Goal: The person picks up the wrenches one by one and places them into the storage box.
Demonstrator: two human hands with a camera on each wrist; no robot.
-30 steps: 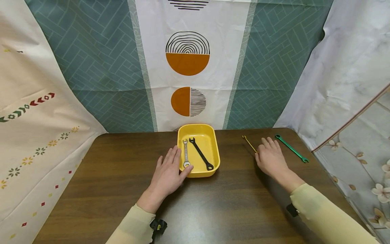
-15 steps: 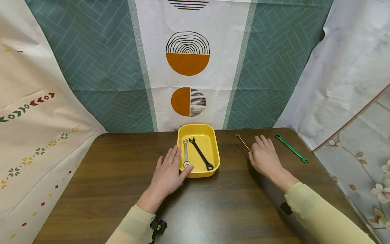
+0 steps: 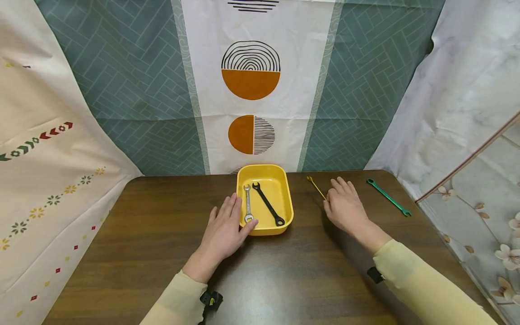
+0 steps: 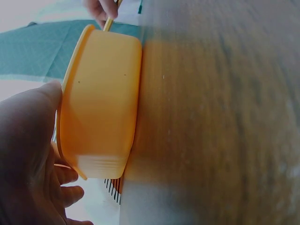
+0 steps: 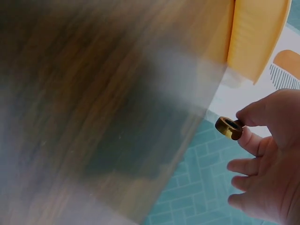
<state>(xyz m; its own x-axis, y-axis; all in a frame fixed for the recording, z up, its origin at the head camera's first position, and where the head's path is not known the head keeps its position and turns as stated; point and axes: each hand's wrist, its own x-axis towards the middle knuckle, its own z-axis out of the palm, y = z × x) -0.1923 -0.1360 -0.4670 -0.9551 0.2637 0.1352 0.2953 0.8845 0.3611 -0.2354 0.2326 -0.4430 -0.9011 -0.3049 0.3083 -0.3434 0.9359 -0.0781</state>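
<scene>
My left hand point(image 3: 222, 231) rests at the near left corner of a yellow tray point(image 3: 290, 205), its fingers extended along the left rim and its thumb over the front rim. Between thumb and index finger, my right hand point(image 3: 346, 206) pinches a gold-coloured wrench point(image 3: 316, 188), while the other fingers stay extended. The wrench slants up and left to the right of the tray; its ring end point(image 5: 228, 128) shows at the fingertips in the right wrist view. Inside the tray lie a silver wrench point(image 3: 248, 204) on the left and a black wrench point(image 3: 267, 203) in the middle.
A green wrench point(image 3: 388, 197) lies on the brown wooden table point(image 3: 162, 216) at the far right, beyond my right hand. Patterned cloth point(image 3: 142, 90) hangs at the table's back edge, with more cloth along both sides.
My right hand has moved left toward the tray with the gold-coloured wrench in its pinch. The left hand, tray and the other wrenches have stayed in place.
</scene>
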